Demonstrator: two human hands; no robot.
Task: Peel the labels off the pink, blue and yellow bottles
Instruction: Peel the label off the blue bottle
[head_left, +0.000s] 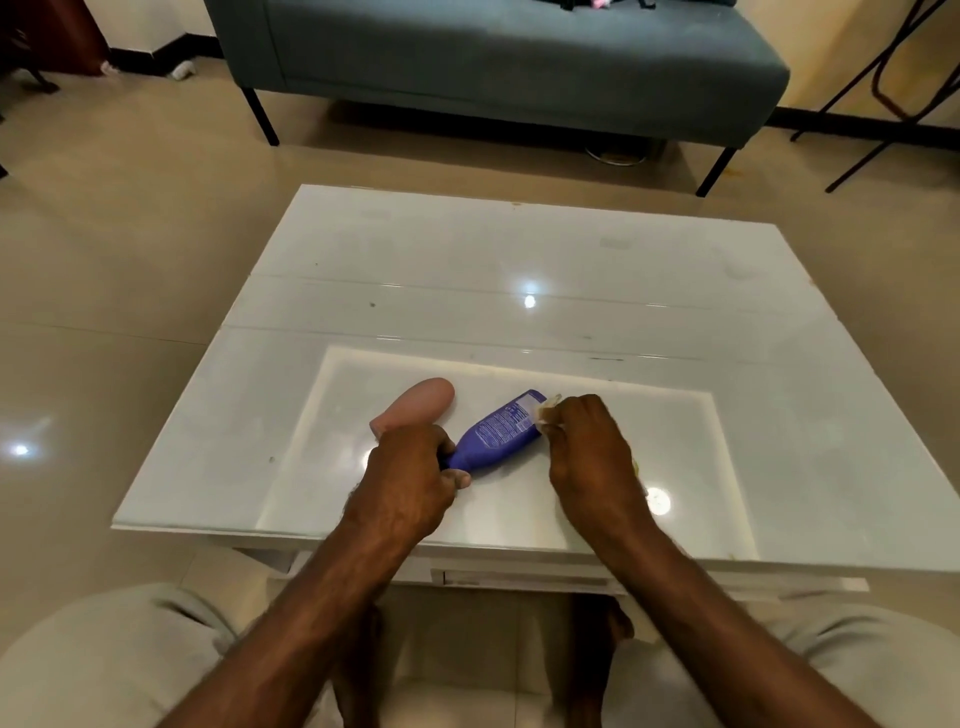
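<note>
Left hand (410, 467): grip wrapped tight round the neck/cap end of the blue bottle (493, 434), pinning it low over the tabletop (519, 291). Whether the bottle touches the glass or is held just clear, can't tell.

Right hand (587, 447): fingertips pressed together at the bottle's far, wide end, pinching a pale scrap (548, 408) there. Looks like a lifted label edge or peeled bit; too small to be sure.

Blue bottle lies on its side, angled from near-left to far-right between the two hands. Printed label (506, 423) on the upward face is mostly on, text visible. So the blue one reads as in progress, just started at the corner.

Pink bottle (418, 402) lies on its side just behind the left hand, touching or nearly touching it. The visible face is bare, no print. Judgement: probably already peeled, but the underside is hidden, so not confirmed.

Yellow bottle: not clearly in view. A sliver of yellowish something (635, 466) shows at the right hand's outer edge; can't tell what it is.

Estimate: roughly one of three done, second under way, third untouched or out of sight. Left to do: finish the blue label, then yellow.
</note>
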